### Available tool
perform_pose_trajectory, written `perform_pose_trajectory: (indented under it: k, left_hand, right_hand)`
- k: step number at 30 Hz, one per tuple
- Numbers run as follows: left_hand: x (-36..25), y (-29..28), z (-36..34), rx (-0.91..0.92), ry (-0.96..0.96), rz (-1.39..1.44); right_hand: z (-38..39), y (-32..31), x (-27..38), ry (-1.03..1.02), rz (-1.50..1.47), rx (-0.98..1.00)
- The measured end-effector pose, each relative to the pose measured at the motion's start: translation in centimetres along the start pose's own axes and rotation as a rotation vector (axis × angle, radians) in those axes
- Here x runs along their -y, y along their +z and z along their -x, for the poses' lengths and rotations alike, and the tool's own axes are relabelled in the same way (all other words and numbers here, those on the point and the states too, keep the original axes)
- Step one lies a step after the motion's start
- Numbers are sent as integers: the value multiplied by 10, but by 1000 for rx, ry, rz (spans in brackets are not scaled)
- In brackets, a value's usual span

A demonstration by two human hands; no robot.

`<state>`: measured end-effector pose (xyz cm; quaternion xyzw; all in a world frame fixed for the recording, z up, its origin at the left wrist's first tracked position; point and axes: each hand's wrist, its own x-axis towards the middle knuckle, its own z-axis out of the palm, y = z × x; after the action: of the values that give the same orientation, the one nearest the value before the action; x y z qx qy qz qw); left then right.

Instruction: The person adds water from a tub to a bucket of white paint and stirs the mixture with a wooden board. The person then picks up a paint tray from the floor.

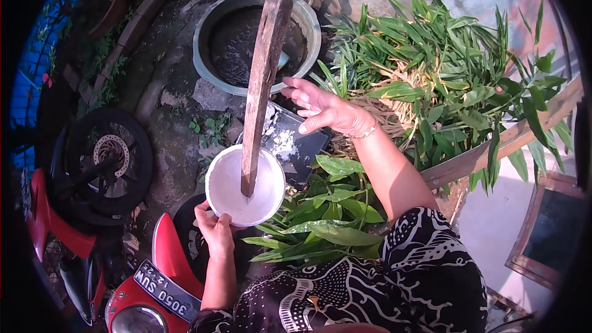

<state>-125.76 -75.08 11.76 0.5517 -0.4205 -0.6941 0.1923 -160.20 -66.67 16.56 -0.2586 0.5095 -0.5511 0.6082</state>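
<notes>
My left hand [217, 231] grips the lower rim of a white bucket [279, 200], with the thumb at the edge. White, pasty stuff coats the inside of the bucket. A rough, weathered wooden stick [262, 80] has its lower end in this white stuff and slants up past the bucket's rim. To the right of the stick, my right hand [324, 111] is raised with its fingers apart and nothing in it. White residue marks its fingers and thumb. Below that hand lies a dark, flat panel [302, 154] with white splatters.
A large round basin [202, 65] of dark water stands beyond the stick. Leafy plants [431, 68] crowd the right, and more leaves [333, 209] grow near my body. A red motorbike [169, 259] is close on the left. A wooden beam [493, 154] crosses the right side.
</notes>
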Motion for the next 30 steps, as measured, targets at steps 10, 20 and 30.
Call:
perform_pose_trajectory:
  k: [10,20,30]
  left_hand:
    - [-60,40,54,314,36,-145]
    - [-122,85,144,623,48,-293]
    - [-149,149,217,809,28,-528]
  right_hand:
    - [119,62,33,-321,90,-426]
    - [343,130,47,-245,443,-725]
    - [699,194,-43,25,320,-1794]
